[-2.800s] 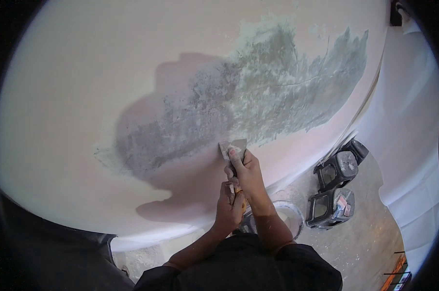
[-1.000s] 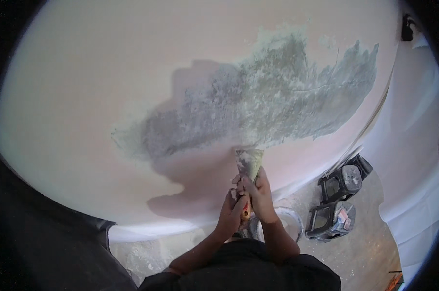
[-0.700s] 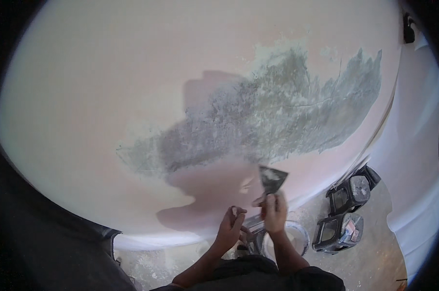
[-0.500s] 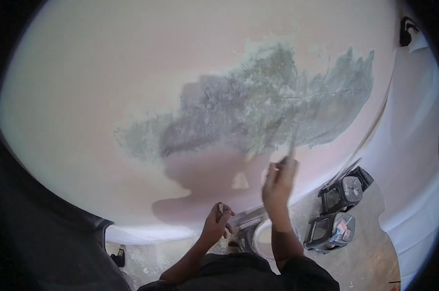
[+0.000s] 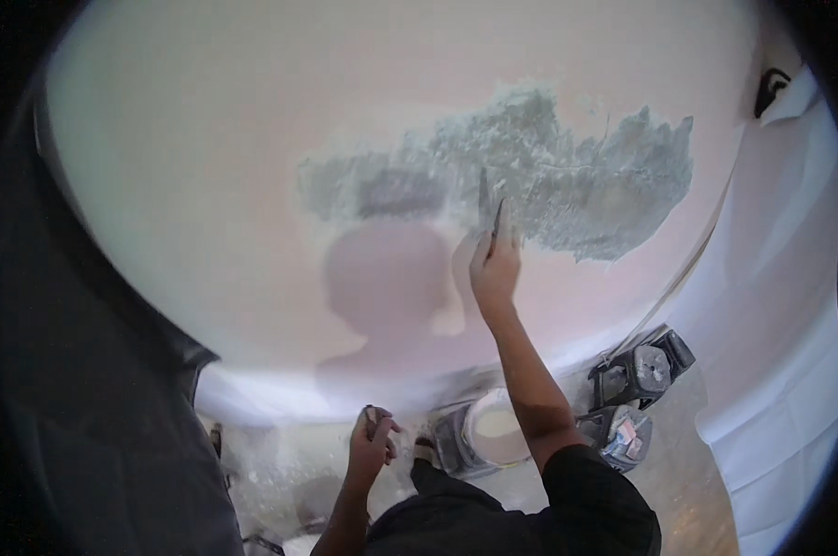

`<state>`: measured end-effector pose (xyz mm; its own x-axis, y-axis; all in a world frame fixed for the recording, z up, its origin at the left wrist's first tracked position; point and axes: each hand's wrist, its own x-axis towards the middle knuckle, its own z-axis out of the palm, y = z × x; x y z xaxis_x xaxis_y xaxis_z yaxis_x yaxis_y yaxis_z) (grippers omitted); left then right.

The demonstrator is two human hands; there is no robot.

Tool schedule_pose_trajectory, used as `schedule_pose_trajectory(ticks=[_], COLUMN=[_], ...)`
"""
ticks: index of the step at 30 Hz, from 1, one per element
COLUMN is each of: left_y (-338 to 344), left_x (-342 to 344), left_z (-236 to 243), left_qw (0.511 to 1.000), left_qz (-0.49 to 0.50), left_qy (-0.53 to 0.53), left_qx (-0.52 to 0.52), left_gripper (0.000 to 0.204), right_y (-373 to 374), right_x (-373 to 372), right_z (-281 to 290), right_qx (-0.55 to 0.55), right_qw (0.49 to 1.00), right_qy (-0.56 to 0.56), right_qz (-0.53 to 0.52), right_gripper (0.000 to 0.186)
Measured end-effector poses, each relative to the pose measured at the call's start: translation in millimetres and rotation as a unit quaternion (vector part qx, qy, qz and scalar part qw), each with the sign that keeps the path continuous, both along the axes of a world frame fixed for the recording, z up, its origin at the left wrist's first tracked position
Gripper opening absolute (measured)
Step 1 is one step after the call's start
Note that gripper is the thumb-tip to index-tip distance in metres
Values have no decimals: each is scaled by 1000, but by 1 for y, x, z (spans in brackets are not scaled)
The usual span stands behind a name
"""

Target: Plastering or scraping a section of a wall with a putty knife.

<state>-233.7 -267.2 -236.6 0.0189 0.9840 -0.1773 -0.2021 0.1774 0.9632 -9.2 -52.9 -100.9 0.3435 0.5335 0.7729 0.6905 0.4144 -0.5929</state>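
In front of me stands a pale pinkish-white wall [image 5: 196, 139] with a rough grey patch [image 5: 613, 195] spread across its middle and right. My right hand [image 5: 497, 269] is raised to the lower edge of that patch, closed around a putty knife [image 5: 500, 221]. The thin dark blade appears nearly edge-on; whether it touches the wall is unclear. Low down, in front of my body, my left hand [image 5: 372, 440] is closed on a small object [image 5: 371, 419], partly hidden by the fingers and too small to name. My head's shadow falls on the wall between the hands.
A round white bucket [image 5: 495, 428] with pale contents stands by the wall's foot, on or against something dark grey. Splattered dark stools [image 5: 646, 371] are to its right. White sheeting [image 5: 762, 306] hangs at right, dark cloth [image 5: 113, 389] at left.
My right hand has moved up and left along the patch with the putty knife. My left hand has shifted left. The view has moved, and the patch's left part looks narrower.
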Motion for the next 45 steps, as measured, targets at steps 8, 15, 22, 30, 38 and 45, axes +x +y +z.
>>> schedule_pose_trajectory(ticks=[8,15,22,30,38,45], left_y=[-72,-94,-40,2,48,135], left_x=[-19,-52,-11,-33,-80,-58], left_z=[-7,-15,11,9,0,33], left_qw=[997,982,987,994,984,993], left_qz=[67,182,79,51,156,75], left_qy=[-15,-30,-119,-96,-81,-65], left_qx=[-16,35,75,33,42,62], left_gripper=[9,13,22,18,21,21], right_y=[-33,13,25,50,11,-64], right_x=[-42,60,-12,237,272,-20], right_z=[-201,-37,-51,-16,9,-39], right_qx=[-222,-31,-172,-361,-18,-167], right_qw=[944,951,949,305,922,955], right_qy=[-122,305,103,529,384,55], right_qz=[212,43,242,705,41,238], right_gripper=[38,18,8,35,13,14])
